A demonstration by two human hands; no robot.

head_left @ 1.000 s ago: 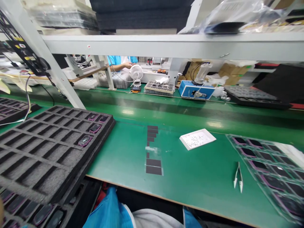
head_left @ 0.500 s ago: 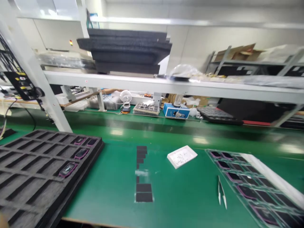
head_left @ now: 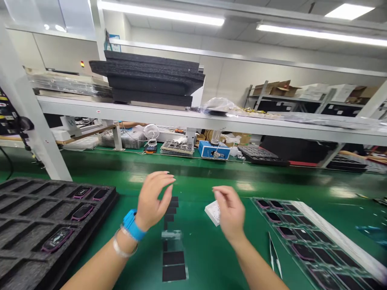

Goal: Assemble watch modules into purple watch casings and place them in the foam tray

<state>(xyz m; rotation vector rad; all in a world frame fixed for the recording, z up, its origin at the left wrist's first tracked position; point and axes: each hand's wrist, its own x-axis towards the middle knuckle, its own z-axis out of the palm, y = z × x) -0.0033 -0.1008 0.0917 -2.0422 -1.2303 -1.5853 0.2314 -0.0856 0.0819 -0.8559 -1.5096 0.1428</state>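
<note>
My left hand [head_left: 154, 198], with a blue watch band and a pale bracelet at its wrist, is raised over the green bench. Its thumb stands apart from its fingers and nothing lies between them. My right hand [head_left: 231, 211] hovers with loosely curved fingers, no object visible in it. It partly covers a small white tray [head_left: 211, 213] of tiny specks. Between the hands and below them lies a strip of black rectangular pieces [head_left: 173, 258] on clear film. White-tipped tweezers [head_left: 274, 255] rest on the bench beside my right forearm.
At left, a black foam tray [head_left: 18, 225] carries several purple-edged watch-like devices [head_left: 57, 239]. A clear tray of similar devices [head_left: 302, 251] lies at right, beside a white strip [head_left: 338, 237]. Behind run a white shelf beam [head_left: 169, 115], stacked black foam [head_left: 148, 76] and a blue box [head_left: 213, 150].
Both my hands have come up into view above the bench. The view has tilted up and shifted right, so the bench things appear lower and farther left.
</note>
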